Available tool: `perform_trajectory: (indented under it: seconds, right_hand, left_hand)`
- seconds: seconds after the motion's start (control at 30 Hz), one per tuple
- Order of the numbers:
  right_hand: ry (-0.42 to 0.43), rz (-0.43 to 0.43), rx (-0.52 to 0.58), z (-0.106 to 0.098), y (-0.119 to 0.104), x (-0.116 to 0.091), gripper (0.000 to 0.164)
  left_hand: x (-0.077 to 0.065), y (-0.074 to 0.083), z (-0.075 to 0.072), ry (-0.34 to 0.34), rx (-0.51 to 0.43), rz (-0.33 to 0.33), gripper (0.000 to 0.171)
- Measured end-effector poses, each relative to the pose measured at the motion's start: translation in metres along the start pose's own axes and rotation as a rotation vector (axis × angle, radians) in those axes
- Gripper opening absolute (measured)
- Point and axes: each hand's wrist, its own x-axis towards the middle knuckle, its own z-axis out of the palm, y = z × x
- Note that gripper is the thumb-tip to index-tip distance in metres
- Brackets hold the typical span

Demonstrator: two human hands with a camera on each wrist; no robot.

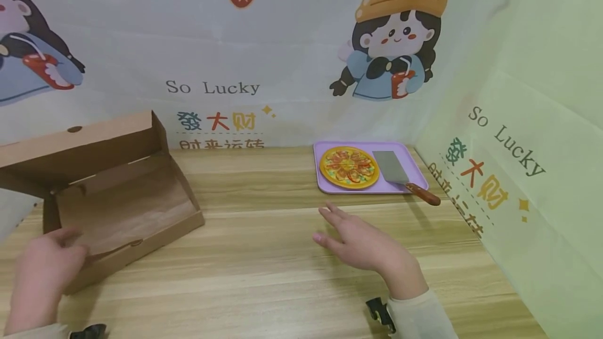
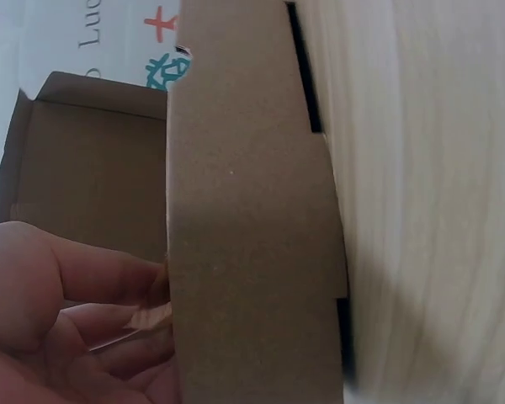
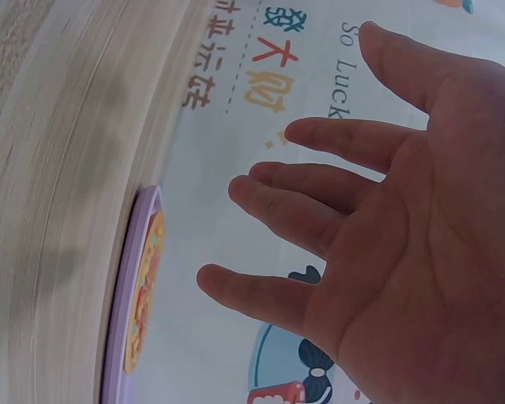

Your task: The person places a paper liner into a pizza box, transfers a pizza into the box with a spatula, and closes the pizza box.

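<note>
An open cardboard box (image 1: 155, 245) stands on the left of the table, lid raised, with brown paper (image 1: 136, 200) lining its floor. My left hand (image 1: 49, 263) reaches over its near left corner. In the left wrist view the bent fingers (image 2: 109, 278) sit behind the front wall (image 2: 252, 210), around a small light-brown piece that looks like the paper; the wall partly hides their tips. My right hand (image 1: 365, 242) hovers over the table, fingers spread and holding nothing. Beyond it lies a purple tray (image 1: 325, 188) with a toy pizza (image 1: 349, 167) and a spatula (image 1: 393, 167).
The spatula's wooden handle (image 1: 424, 194) sticks out past the tray's front right edge. A printed cloth (image 1: 292, 67) hangs behind the wood-grain table (image 1: 254, 276), and another cloth wall (image 1: 532, 119) borders the right side.
</note>
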Motion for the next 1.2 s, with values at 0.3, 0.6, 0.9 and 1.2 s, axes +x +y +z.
perform_trajectory:
  seconds: [0.3, 0.6, 0.9, 1.2]
  right_hand:
    - [-0.004, 0.000, 0.008, -0.001, 0.000, -0.001, 0.072]
    - [-0.004, 0.005, 0.012, -0.001, 0.001, -0.001, 0.072]
    - [-0.001, 0.017, 0.012, -0.003, 0.000, -0.001, 0.073]
    - [0.010, 0.022, 0.001, -0.004, 0.000, -0.002, 0.073]
  left_hand:
    - [0.004, 0.000, 0.002, 0.036, 0.095, 0.040, 0.062]
    - [-0.003, 0.007, -0.001, 0.065, 0.106, 0.092, 0.058]
    - [-0.005, 0.023, 0.002, 0.143, 0.119, 0.214, 0.052]
    - [-0.017, 0.062, 0.015, 0.226, 0.090, 0.492, 0.045]
